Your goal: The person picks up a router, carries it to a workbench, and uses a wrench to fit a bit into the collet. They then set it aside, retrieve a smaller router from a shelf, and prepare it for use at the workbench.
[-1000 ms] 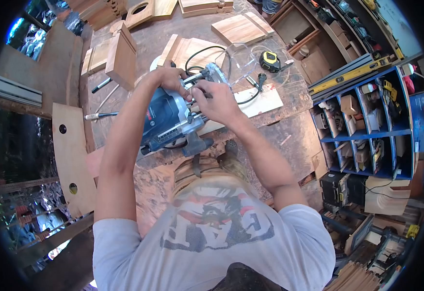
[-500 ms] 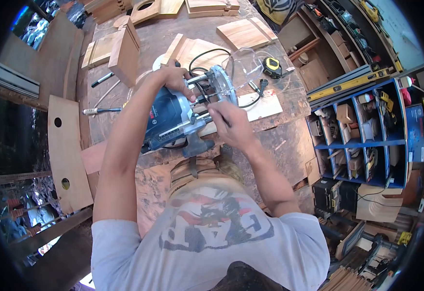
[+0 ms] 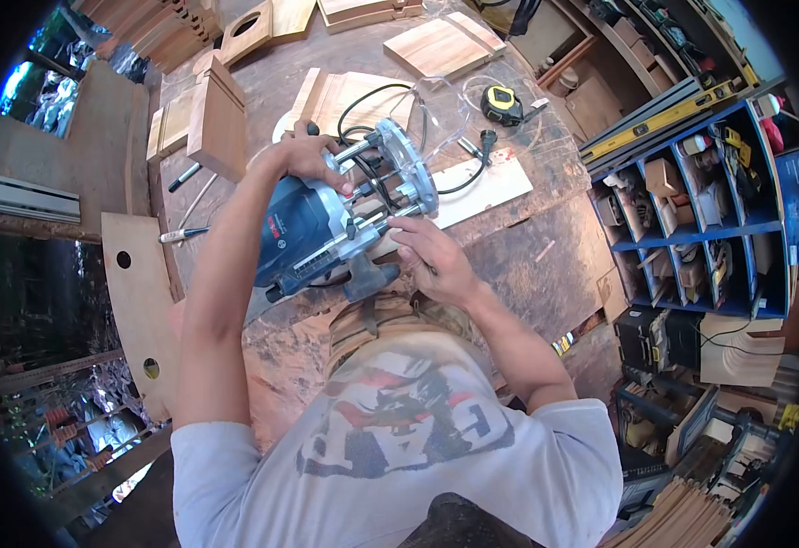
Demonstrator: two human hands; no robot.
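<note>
Head camera view, looking down past a grey printed T-shirt: a blue router [image 3: 301,233] lies on its side at the near edge of a worn, stained wooden table [image 3: 322,50]. Its thick body, toward the left, is deep blue with small red lettering and a pale marked strip along the near side. Toward the right, bright metal rods join a silvery collar to a round, see-through base [image 3: 407,157], which stands on edge like an upright disc. A rounded grey-blue handle [image 3: 369,277] sticks out on the side nearest the person.

The left hand [image 3: 311,157] is bent over the router's far side, gripping it, with the thumb reaching in beside the collar. The right hand [image 3: 438,260] is by the near rod, its fingers curled and gap narrow; something dark shows in the palm, but whether it is held, or what it is, I cannot tell.

A black cord [image 3: 376,89] loops behind the router. To the right of the base lie a pale board [image 3: 481,190] and, farther back, a yellow-and-black tape measure [image 3: 502,105]. Beyond the left hand stands a wooden block [image 3: 215,123].
</note>
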